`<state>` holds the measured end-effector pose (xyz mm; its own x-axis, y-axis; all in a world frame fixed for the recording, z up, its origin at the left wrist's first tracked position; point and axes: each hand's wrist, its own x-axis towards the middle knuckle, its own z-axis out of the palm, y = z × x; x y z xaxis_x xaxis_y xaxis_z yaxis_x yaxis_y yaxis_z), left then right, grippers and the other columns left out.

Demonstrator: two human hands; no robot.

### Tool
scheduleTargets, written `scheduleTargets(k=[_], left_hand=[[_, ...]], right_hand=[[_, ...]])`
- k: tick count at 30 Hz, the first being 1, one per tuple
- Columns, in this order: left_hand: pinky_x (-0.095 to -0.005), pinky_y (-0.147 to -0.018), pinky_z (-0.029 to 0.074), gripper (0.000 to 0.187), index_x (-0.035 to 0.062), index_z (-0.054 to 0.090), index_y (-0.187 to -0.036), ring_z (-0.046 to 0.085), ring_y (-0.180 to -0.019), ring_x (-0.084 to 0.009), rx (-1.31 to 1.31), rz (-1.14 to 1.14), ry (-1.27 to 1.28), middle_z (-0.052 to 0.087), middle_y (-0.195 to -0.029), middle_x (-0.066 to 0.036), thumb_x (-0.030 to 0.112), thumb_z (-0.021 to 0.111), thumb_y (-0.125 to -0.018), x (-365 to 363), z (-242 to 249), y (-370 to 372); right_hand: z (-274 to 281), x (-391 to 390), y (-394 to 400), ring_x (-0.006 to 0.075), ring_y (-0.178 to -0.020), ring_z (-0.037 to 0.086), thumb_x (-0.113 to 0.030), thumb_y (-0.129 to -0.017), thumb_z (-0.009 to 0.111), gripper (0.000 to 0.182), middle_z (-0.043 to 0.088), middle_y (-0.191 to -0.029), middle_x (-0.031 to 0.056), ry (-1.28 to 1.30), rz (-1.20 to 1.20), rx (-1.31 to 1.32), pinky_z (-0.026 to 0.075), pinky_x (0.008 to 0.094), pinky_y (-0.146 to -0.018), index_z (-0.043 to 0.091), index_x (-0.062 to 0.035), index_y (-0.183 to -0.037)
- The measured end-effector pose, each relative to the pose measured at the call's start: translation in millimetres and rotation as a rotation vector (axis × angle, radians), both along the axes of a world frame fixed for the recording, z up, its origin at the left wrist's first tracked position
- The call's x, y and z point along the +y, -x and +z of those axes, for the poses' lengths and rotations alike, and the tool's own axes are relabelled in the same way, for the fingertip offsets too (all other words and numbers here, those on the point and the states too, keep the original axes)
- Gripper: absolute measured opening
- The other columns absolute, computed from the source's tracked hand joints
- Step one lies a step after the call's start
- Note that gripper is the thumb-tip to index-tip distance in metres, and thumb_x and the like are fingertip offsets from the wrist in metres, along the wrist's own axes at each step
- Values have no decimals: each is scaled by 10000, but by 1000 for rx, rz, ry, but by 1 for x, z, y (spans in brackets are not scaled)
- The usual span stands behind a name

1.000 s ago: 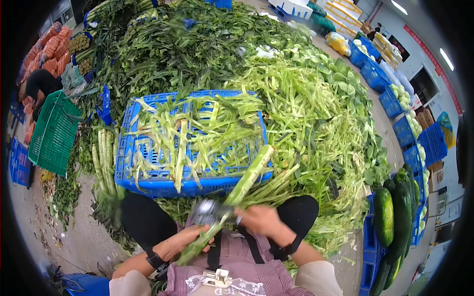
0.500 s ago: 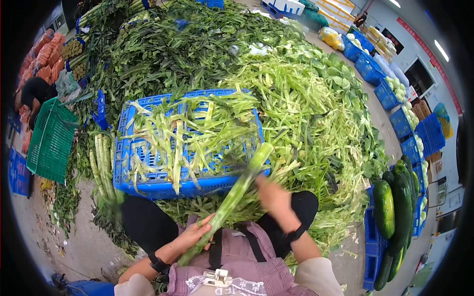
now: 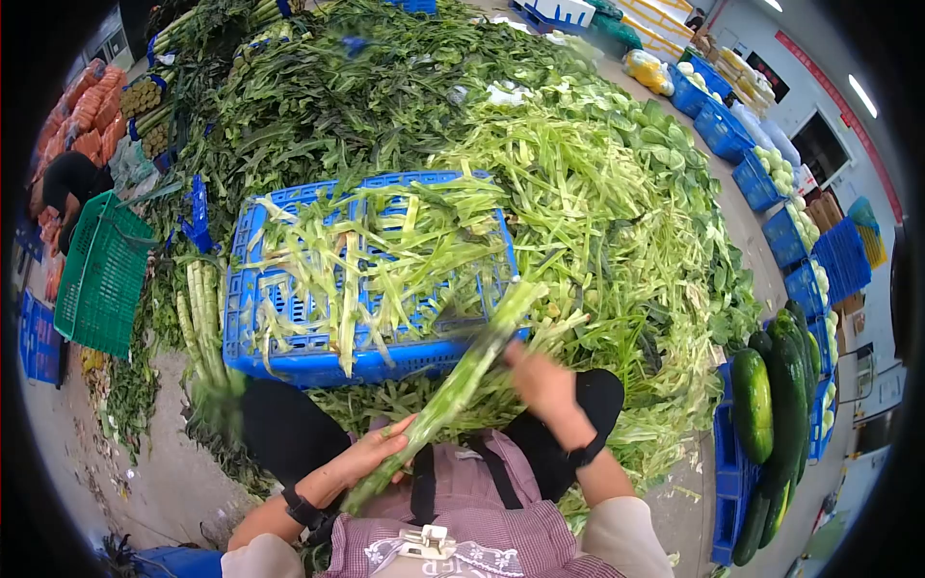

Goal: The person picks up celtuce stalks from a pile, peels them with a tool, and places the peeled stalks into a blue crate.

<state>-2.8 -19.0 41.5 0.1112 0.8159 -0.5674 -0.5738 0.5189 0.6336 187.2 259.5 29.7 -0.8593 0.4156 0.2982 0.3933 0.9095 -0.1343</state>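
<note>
My left hand (image 3: pixel 383 449) is wrapped round the lower part of a long pale green celtuce stem (image 3: pixel 445 403), which slants up and away to the right over my lap. My right hand (image 3: pixel 541 383) is closed on a peeling knife (image 3: pixel 493 337), smeared by motion, whose dark blade lies across the upper stem. Whether the blade is a knife's or a peeler's is hard to make out. Just beyond the stem, an upturned blue crate (image 3: pixel 289 364) is strewn with pale green peel strips (image 3: pixel 349 299).
A large heap of dark leaves (image 3: pixel 337 106) and peelings (image 3: pixel 597 222) spreads ahead. Unpeeled celtuce stems (image 3: pixel 200 313) lie left of the crate. Large dark green gourds (image 3: pixel 788 395) stand on the right. A person (image 3: pixel 72 183) bends near a green basket (image 3: pixel 101 279) at the left.
The stem's upper end has shifted slightly right, and my right hand has moved a little down and right with the blade still at the stem. My left hand keeps its hold.
</note>
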Motion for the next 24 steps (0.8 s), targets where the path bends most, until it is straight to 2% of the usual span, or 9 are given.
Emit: scheduleTargets(k=[3,4,6,7,8,12,18,21,24], left_hand=[[-254,-560,468,741,116,148,-1493,549,-587,-149,-40,4,-32,574,-835,-84,414,533,-935,-7,1,-7],[-252,-555,464,768,123,141,-1494,550,-592,-149,-76,-2,-18,573,-833,-86,436,546,-922,-7,0,-5],[-252,-534,455,722,151,185,-1482,530,-589,-160,-274,44,-56,538,-832,-88,450,530,-923,-8,-2,-6],[-251,-529,452,658,153,222,-1470,518,-589,-167,-368,78,-59,525,-831,-85,425,508,-944,-10,-3,-8],[-251,-529,452,658,153,222,-1470,518,-589,-167,-369,82,-56,525,-831,-85,425,508,-944,-10,-7,-8],[-247,-503,433,512,139,354,-1357,495,-581,-174,-516,142,56,505,-813,-89,411,500,-949,-11,-27,-12],[-259,-537,431,376,123,429,-1233,489,-611,-170,-254,124,24,502,-793,-85,383,477,-966,-11,-20,-21],[-264,-551,414,383,126,440,-1225,479,-604,-168,-425,135,55,493,-780,-69,418,426,-977,-20,-26,-19],[-263,-544,391,413,117,453,-1190,462,-588,-170,-609,140,13,479,-765,-57,463,363,-983,-25,-37,-17]], right_hand=[[-21,90,-19,298,-672,621,-178,-843,611,316,640,-802,120,114,-601,181,510,384,-575,624,-101,-1149],[-14,87,-15,298,-672,621,-178,-843,611,316,640,-802,120,106,-597,192,510,384,-575,624,-101,-1149],[0,60,-17,319,-683,627,-189,-868,587,260,656,-831,134,154,-342,352,509,393,-589,643,-89,-1101],[30,22,-9,319,-692,629,-192,-872,578,264,654,-841,139,294,-335,146,512,402,-592,641,-88,-1107],[18,5,-8,288,-620,612,-187,-850,595,282,631,-767,112,207,-1,278,502,383,-528,639,-116,-1119],[35,-58,-2,188,-499,524,-197,-743,678,429,471,-651,24,133,419,57,448,318,-429,617,-184,-1167],[0,84,-14,330,-646,619,-228,-856,599,331,635,-802,148,80,-558,67,494,424,-535,603,-107,-1164],[18,48,-15,326,-736,636,-192,-837,619,314,665,-886,134,161,-369,208,515,406,-623,622,-104,-1138],[27,-23,-3,277,-650,612,-152,-781,661,379,626,-804,101,101,182,188,520,380,-623,622,-130,-1157]])
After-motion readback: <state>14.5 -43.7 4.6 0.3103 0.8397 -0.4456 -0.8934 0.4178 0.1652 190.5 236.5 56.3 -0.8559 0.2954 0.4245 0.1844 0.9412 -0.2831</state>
